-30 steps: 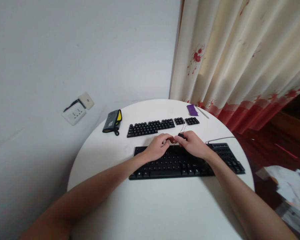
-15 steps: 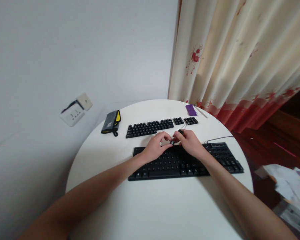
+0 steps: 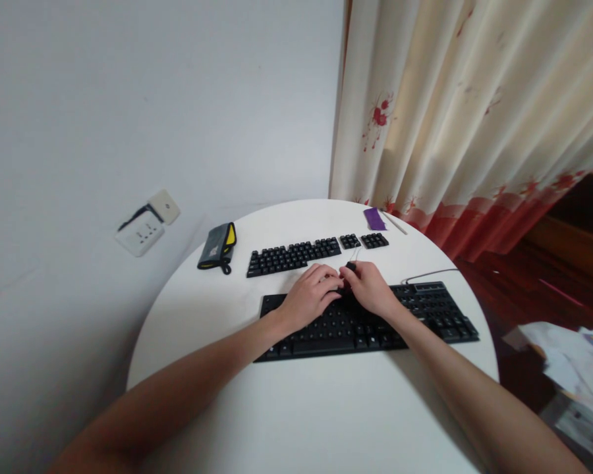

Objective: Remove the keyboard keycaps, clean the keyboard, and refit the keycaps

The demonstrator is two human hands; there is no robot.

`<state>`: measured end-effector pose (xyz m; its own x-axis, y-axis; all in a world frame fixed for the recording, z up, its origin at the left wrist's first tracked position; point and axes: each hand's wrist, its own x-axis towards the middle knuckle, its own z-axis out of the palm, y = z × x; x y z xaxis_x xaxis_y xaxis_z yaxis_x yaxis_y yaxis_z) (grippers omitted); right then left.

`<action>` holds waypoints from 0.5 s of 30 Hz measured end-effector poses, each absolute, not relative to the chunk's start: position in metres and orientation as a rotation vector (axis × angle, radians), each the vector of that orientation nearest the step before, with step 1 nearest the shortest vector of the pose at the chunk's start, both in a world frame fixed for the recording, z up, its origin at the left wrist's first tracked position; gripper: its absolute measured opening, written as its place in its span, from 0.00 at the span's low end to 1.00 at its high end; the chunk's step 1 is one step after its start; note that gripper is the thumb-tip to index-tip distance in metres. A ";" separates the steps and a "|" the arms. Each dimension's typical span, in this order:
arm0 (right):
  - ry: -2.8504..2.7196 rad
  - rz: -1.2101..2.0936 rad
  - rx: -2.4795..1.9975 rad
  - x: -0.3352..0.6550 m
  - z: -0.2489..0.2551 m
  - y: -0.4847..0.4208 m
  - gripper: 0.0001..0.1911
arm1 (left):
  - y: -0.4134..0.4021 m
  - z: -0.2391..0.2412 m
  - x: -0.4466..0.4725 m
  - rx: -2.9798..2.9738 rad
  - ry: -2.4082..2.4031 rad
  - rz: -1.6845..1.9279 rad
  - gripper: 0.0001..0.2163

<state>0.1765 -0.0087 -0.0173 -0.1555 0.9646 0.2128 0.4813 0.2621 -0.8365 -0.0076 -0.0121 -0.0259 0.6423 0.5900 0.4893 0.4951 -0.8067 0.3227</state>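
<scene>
A black keyboard (image 3: 316, 345) lies across the table with much of its main section stripped of keycaps, small posts showing. My right hand (image 3: 370, 286) is closed around a keycap puller (image 3: 350, 266), a small black handle with two thin wire loops pointing away from me. Over the keyboard's upper edge, my left hand (image 3: 310, 296) bends its fingers down beside the right fingertips. Its fingertips are close together, and what they hold, if anything, is hidden. Behind the hands, removed black keycaps (image 3: 291, 255) stand in rows, with two smaller blocks of keycaps (image 3: 374, 241) to their right.
A grey and yellow pouch (image 3: 218, 247) lies at the left of the round white table (image 3: 188, 329). At the back right are a purple cloth (image 3: 374, 218) and a thin pale stick (image 3: 394, 222). The keyboard's cable (image 3: 432, 272) runs off the right edge.
The small black keycap seen between my fingertips is now hidden. My left hand has turned palm down and lowered onto the keyboard. The puller stays in my right hand. The view has shifted slightly.
</scene>
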 end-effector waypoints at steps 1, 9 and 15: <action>-1.765 0.777 -1.338 0.176 -0.017 -0.009 0.16 | -0.013 -0.025 -0.008 2.706 0.892 0.880 0.06; -1.563 0.856 -1.358 0.180 -0.014 -0.004 0.18 | 0.030 0.003 -0.023 2.605 1.244 1.173 0.06; -1.555 0.870 -1.358 0.182 -0.018 -0.002 0.19 | 0.064 -0.013 -0.035 2.636 1.462 0.943 0.04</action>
<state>0.1818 -0.0021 -0.0183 -0.0250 0.9864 0.1627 0.3773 0.1600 -0.9121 -0.0347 0.0637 -0.0129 0.3932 0.7679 0.5058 0.7777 -0.5712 0.2626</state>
